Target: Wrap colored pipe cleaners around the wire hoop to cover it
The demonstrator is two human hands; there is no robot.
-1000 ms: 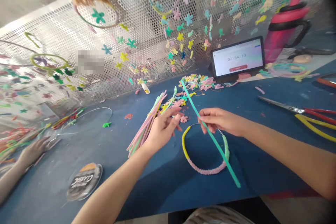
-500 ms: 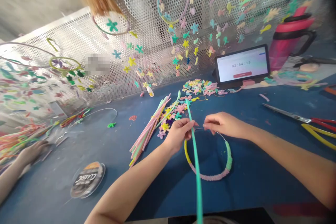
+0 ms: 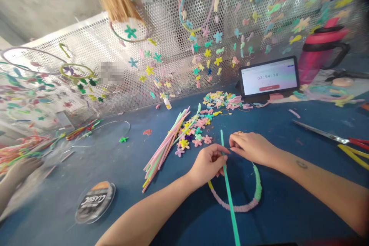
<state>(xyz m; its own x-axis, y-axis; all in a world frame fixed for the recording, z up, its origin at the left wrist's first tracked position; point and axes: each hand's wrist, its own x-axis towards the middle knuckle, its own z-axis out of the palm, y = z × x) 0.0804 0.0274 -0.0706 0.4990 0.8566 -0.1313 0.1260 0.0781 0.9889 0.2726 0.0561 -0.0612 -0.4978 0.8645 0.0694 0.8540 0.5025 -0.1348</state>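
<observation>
My left hand (image 3: 206,163) is closed, pinching a long teal pipe cleaner (image 3: 230,200) between thumb and fingers. Its short end sticks up past the fingertips, while the long end runs down toward me. Beneath lies a wire hoop (image 3: 245,208), wrapped in fuzzy yellow, lilac and mint, with bare wire at its far right. The pipe cleaner crosses over this ring. My right hand (image 3: 253,147) is closed, its fingertips pinching at the hoop's far side, close beside the left fingertips. The exact contact there is hidden by the fingers.
Left of my hands lie a bundle of pipe cleaners (image 3: 165,150) and fuzzy flowers (image 3: 183,144). A line spool (image 3: 96,201) sits nearer. Scissors (image 3: 323,130), a tablet (image 3: 269,77) and a pink tumbler (image 3: 317,54) stand right. Another person's hand (image 3: 24,169) is far left. Mobiles hang from perforated metal.
My left hand has moved right and nearer me with the pipe cleaner. My right fingertips have come in closer to the left ones. The view has shifted slightly.
</observation>
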